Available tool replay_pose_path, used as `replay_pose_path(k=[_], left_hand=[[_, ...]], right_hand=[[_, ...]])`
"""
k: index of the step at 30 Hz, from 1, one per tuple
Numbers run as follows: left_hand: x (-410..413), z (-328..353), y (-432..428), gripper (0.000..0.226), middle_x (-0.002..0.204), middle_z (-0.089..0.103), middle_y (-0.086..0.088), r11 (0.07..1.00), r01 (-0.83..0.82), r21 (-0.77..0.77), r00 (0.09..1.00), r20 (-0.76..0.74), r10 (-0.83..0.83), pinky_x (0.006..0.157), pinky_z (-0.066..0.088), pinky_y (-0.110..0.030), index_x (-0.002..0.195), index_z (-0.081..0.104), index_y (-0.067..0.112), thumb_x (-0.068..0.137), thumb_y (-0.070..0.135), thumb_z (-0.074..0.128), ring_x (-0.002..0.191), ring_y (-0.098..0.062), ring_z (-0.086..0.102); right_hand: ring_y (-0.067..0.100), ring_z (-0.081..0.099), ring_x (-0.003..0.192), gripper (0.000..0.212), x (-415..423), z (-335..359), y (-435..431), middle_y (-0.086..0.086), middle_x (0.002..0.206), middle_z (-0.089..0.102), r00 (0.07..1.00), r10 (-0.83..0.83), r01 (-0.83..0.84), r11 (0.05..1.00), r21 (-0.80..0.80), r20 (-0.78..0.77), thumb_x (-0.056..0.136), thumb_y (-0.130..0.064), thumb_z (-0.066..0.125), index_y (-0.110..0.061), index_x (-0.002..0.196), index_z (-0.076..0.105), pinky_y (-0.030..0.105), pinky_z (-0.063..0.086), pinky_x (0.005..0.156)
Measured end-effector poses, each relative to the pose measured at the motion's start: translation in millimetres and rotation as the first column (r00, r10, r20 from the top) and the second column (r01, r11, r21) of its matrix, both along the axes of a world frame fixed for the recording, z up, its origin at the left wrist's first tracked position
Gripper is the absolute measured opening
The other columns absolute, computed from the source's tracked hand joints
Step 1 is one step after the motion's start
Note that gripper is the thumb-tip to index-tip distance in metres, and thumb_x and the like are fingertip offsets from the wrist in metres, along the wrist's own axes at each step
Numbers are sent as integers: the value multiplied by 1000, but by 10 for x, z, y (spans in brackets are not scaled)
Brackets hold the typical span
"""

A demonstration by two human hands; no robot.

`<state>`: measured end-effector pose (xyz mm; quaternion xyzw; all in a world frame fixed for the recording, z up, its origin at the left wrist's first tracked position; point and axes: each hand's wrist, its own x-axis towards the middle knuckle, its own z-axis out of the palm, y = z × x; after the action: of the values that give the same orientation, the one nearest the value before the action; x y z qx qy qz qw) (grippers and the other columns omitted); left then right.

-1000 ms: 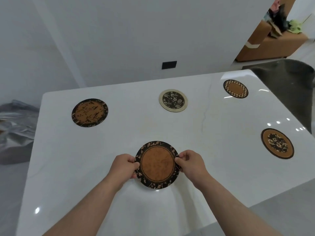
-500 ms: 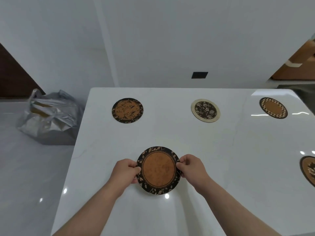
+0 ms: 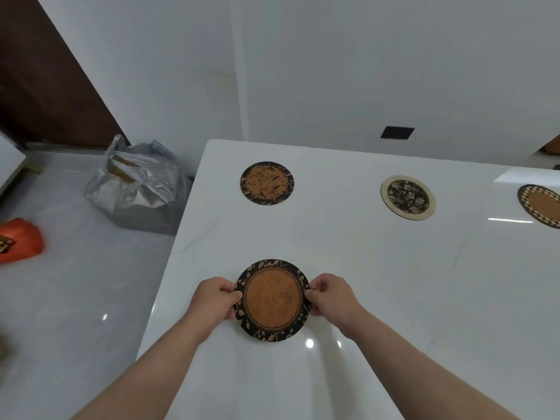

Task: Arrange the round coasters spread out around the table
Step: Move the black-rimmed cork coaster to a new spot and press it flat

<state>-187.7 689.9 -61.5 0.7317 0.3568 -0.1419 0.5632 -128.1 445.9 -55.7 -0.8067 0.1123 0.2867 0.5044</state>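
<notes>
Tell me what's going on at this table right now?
A person is holding a leaf-bordered coaster by its edges, left hand on one side and right hand on the other, near the front of the white table. Three more coasters lie apart along the far side: a brown bird-pattern coaster, a cream-rimmed floral coaster and a checker-rimmed coaster, cut off by the frame edge.

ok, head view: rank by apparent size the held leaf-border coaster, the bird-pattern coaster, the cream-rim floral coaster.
1. leaf-border coaster, largest, though nearest the camera, so real size is unsure.
2-3. bird-pattern coaster and cream-rim floral coaster look alike; no ranking.
</notes>
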Motion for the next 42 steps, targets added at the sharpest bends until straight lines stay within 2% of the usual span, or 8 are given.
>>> replay_pose_path(k=[11,16,19,22,24,26,28,42], left_hand=[[-422,-193,94,14,69,71,-5,998,24,63,999,-33,-21,54,54,-30,76,70,13,78,0,64,54,-13,62],[-483,-307,139,17,70,69,1,981,120,152,992,9,-123,64,53,-29,82,68,21,79,4,66,64,-12,65],[-523,-392,181,16,82,67,4,946,226,230,973,-13,-229,79,53,-31,92,66,22,82,9,65,78,-10,64],[-627,-448,286,44,115,58,11,787,408,462,892,-19,-451,96,42,-25,123,57,21,82,32,68,112,-13,54],[-703,-495,357,89,148,29,15,623,521,583,789,-52,-612,113,22,-27,146,33,28,70,62,66,142,-13,22],[-747,-562,394,123,156,-10,15,441,621,648,678,-160,-718,119,-2,-34,152,0,30,56,85,54,145,-7,-16],[-773,-629,404,131,153,-24,13,333,669,665,617,-247,-747,117,-14,-38,150,-12,30,51,92,48,139,-6,-31],[-757,-621,336,112,160,-5,9,346,615,709,672,-241,-701,118,-11,-40,151,12,36,57,87,46,145,-11,-16]], right_hand=[[13,58,45,9,-360,-194,166,7,68,61,994,110,-112,991,-68,-26,81,-1,58,-9,80,56,30,55,56],[17,61,60,9,-432,-300,141,6,78,65,977,215,-212,964,-163,-1,82,-7,60,-14,87,58,29,54,64],[13,60,77,20,-459,-375,94,-3,86,65,927,374,-350,890,-293,26,84,-14,61,-15,104,62,17,45,66],[17,57,104,38,-484,-400,3,-4,106,59,801,581,-462,754,-467,146,83,-28,59,-19,120,60,19,41,85],[23,38,133,68,-505,-458,-71,-2,141,45,656,722,-503,634,-587,217,75,-50,57,-23,137,46,29,27,109],[20,2,149,101,-536,-525,-116,-5,161,10,555,811,-547,522,-654,183,68,-70,48,-24,152,16,36,0,119],[18,-18,147,114,-561,-601,-120,-4,162,-10,511,851,-575,444,-688,121,63,-79,43,-25,153,-2,40,-13,117],[23,8,147,105,-531,-630,-81,-1,158,20,505,842,-497,464,-733,190,64,-80,42,-26,150,17,42,-4,118]])
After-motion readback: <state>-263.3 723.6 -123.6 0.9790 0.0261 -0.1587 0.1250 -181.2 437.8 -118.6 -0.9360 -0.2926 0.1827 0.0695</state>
